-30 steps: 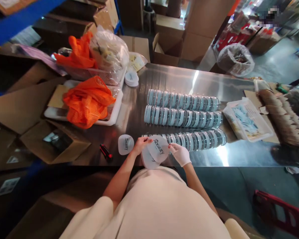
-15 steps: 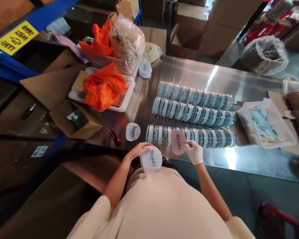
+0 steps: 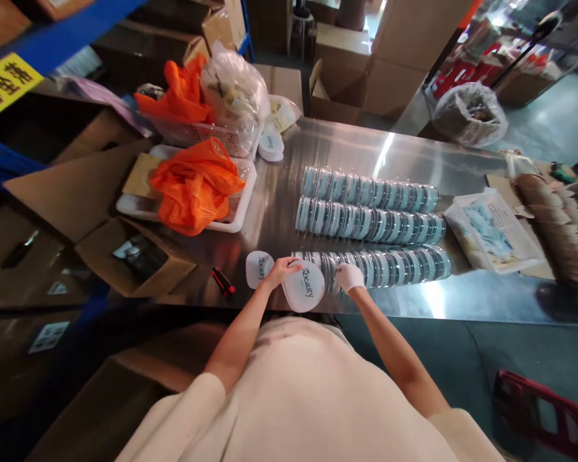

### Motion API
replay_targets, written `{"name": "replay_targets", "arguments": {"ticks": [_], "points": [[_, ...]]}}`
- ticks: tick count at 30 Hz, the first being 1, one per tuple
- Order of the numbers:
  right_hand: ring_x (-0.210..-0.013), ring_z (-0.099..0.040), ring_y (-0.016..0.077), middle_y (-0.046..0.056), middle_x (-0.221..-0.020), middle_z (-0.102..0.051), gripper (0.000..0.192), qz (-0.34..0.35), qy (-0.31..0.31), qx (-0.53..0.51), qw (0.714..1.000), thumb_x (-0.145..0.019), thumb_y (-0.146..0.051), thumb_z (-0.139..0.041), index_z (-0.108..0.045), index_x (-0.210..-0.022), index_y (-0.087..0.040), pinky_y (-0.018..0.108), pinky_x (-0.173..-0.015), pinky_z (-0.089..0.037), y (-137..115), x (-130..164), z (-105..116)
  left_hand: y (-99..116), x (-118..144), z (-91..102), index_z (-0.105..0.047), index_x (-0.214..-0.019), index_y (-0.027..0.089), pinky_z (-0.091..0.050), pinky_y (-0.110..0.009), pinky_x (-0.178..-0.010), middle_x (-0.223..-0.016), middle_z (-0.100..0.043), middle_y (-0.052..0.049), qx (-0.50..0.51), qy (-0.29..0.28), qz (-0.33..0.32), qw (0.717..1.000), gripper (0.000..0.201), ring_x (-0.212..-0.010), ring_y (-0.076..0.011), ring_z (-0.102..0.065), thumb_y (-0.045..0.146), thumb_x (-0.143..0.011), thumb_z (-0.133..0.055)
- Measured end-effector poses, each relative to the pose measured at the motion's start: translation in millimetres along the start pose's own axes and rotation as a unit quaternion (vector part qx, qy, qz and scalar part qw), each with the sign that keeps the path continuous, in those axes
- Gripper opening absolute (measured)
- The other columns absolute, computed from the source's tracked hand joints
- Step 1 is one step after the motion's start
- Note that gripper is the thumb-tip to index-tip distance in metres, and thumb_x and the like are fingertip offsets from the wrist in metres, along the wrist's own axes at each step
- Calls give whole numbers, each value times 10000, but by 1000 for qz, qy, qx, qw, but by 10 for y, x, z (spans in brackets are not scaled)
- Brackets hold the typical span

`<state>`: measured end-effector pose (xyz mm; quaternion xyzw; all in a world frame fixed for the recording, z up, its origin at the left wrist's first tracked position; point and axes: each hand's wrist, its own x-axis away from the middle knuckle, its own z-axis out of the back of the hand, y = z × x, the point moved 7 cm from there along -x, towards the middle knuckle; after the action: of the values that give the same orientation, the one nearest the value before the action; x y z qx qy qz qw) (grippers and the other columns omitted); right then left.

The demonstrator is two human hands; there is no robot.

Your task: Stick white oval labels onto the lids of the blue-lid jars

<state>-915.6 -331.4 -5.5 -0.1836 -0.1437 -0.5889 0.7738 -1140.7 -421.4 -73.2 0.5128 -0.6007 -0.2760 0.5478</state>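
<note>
Left hand [image 3: 282, 271] bare, pinching white branded pouch [image 3: 304, 289] at near tabletop [image 3: 462, 298] edge; print reads along its length, long axis toward 1 o'clock.

Right hand [image 3: 349, 277] gloved, fingers closed on end of nearest row of round compacts [image 3: 390, 265].

Three rows laid out, axes running 3 to 9 o'clock.

Judgement: early going; one spare pouch [image 3: 259, 268] at 9 o'clock, rows look unbagged.

Orange mesh [image 3: 195, 183] in white tray [image 3: 238, 215], red marker [image 3: 222, 281] nr edge
</note>
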Motion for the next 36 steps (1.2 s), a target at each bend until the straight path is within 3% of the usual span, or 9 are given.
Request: {"name": "replay_targets", "arguments": {"ticks": [5,9,13,16,18,21,25,32,36], "points": [[-962,-693,165,94,-1050,-761,380,1,146,-168,975,-967,-237,-381,-739,-1075,-168,210,-850,-458,138,183,-545,-82,18,31,-761,-980,125,-529,-266,-671,-891,-774,-78,8,-35,13,999,545,-746,-190,-686,503,-611,-894],[-967,-686,178,111,-1077,-752,422,-97,220,-316,918,-938,-332,-367,-721,-1069,-143,240,-906,-486,242,254,-785,-63,-1,3,-761,-956,121,-522,-258,-648,-871,-770,-75,7,-48,13,999,550,-725,-185,-679,509,-594,-905],[-918,-674,180,117,-1013,-744,509,-90,144,-399,901,-966,-413,-311,-689,-1110,-103,249,-847,-516,158,170,-870,-29,-32,-24,-752,-970,115,-510,-255,-656,-854,-761,-66,-7,-64,15,998,561,-717,-179,-673,518,-607,-898],[-859,-672,178,101,-919,-737,523,-35,16,-364,931,-1005,-431,-301,-696,-1102,-103,243,-786,-518,101,151,-818,-14,-36,-18,-743,-971,118,-508,-259,-655,-846,-757,-61,1,-66,19,998,566,-707,-175,-668,526,-609,-895],[-852,-675,206,102,-844,-727,450,-38,-15,-320,947,-982,-447,-420,-732,-973,-123,270,-794,-508,121,192,-671,-12,-33,-3,-741,-951,119,-508,-263,-648,-835,-755,-57,11,-62,28,998,569,-693,-172,-660,532,-594,-901],[-865,-680,264,136,-800,-719,417,-85,10,-233,969,-940,-472,-516,-748,-812,-150,343,-822,-486,82,320,-326,11,-18,69,-744,-880,124,-476,-246,-593,-760,-736,-40,14,-36,35,999,545,-623,-147,-617,550,-579,-899],[-907,-692,220,54,-933,-771,384,-57,43,-154,986,-948,-549,-495,-777,-1041,-306,288,-797,-466,-257,546,40,94,44,215,-736,-771,134,-375,-223,-503,-645,-677,-16,-20,16,19,1000,502,-533,-109,-523,571,-575,-887],[-672,-668,155,-4,-701,-724,251,47,-49,-287,956,-832,-418,-607,-770,-896,-238,234,-680,-480,-478,599,-206,88,194,211,-712,-783,125,-379,-217,-519,-663,-665,-7,-53,0,39,998,528,-562,-113,-535,578,-564,-873],[-646,-648,165,6,-685,-707,282,52,-8,-370,928,-779,-412,-567,-742,-841,-200,252,-667,-500,-407,555,-130,81,200,215,-711,-779,125,-396,-220,-537,-695,-676,-23,-44,-5,29,999,506,-595,-122,-555,563,-580,-865]]}}
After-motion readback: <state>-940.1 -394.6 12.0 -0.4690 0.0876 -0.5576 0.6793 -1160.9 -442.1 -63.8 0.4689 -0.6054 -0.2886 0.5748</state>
